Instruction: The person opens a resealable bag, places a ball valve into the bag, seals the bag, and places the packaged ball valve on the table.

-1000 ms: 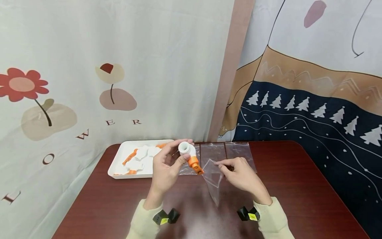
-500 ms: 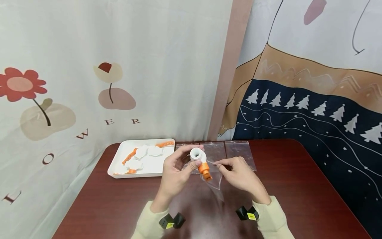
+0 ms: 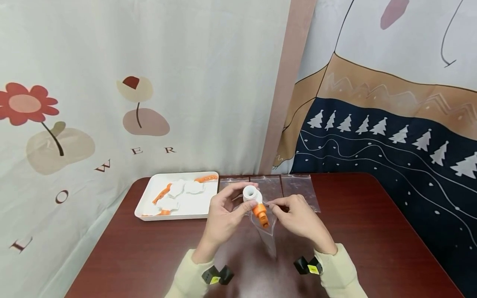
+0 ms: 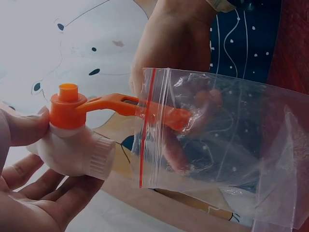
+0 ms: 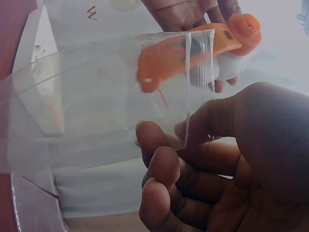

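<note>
A white plastic ball valve with an orange lever handle [image 4: 72, 150] is gripped by my left hand [image 3: 221, 215], thumb on one side and fingers around the other. My right hand [image 3: 299, 217] pinches the mouth edge of a clear zip-lock bag [image 5: 111, 111] between thumb and index finger. Both wrist views show the lever's end [image 4: 176, 118] through the bag's film, inside the mouth near the red seal line. The white valve body stays outside. Below the hands, the bag's lower part hangs above the table.
On the left of the brown table [image 3: 141, 252], a white tray [image 3: 182, 217] holds several white and orange valves [image 3: 176, 189]. Flat clear bags [image 3: 299, 188] lie along the back edge, partly behind the hands. A printed curtain [image 3: 208, 82] hangs behind the table.
My left hand has moved right with the valve, bringing the orange lever from beside the bag into its mouth. My right hand has stayed nearly in place, pinching the bag.
</note>
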Demonstrator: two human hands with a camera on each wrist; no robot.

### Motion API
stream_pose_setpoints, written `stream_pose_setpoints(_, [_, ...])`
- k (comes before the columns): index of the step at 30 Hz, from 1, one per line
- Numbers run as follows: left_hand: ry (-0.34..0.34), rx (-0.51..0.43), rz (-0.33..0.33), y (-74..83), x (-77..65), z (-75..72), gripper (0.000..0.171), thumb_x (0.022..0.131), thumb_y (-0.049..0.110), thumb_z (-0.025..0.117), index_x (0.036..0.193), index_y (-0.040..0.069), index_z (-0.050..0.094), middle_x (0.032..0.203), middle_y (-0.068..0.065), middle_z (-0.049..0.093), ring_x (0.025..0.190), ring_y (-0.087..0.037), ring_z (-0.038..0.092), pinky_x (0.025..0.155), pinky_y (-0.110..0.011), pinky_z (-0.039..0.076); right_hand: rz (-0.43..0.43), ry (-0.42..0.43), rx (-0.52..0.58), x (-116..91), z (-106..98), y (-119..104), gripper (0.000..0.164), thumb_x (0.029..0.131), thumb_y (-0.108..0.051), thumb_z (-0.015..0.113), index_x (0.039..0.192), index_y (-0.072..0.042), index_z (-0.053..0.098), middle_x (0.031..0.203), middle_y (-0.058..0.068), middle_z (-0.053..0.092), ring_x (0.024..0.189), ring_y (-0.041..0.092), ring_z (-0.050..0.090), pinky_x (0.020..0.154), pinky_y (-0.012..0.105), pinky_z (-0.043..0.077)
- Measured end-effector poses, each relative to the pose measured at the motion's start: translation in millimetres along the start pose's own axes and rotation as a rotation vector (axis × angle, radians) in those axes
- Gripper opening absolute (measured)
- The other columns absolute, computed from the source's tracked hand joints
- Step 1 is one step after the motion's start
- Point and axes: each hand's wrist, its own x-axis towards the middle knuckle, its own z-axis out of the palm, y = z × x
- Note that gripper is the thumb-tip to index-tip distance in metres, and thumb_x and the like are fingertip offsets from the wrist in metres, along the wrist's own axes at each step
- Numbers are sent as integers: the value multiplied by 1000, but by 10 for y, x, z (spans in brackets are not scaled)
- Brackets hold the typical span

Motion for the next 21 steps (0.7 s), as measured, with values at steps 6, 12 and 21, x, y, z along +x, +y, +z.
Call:
stream_pose_setpoints(6, [-20, -3, -30, -22, 2, 14, 35, 86, -3, 77, 120, 1, 69, 121, -25, 69, 106, -12, 70, 90, -30, 60, -5, 1, -13, 5, 13, 4, 25, 97, -11, 60, 110, -14, 81, 52, -7, 40, 46, 7, 37, 43, 22, 28])
stream_pose_setpoints(12, [-23, -11, -59, -42, -12, 40, 34, 85, -1, 79, 118, 3, 71, 118, -22, 72, 106, -12, 71, 91, -33, 61, -24, 2, -27, 6, 22, 5, 20, 99, -15, 63, 105, -15, 82, 53, -7, 42, 47, 7, 40, 43, 21, 28])
stream_pose_setpoints(21, [-22, -10, -73, -34, -27, 75, 35, 84, 0, 81, 118, 1, 72, 118, -19, 73, 108, -13, 71, 93, -35, 60, -17, -2, -24, -2, 31, -24, 22, 98, -12, 61, 102, -15, 82, 51, -7, 42, 44, 8, 38, 42, 22, 28])
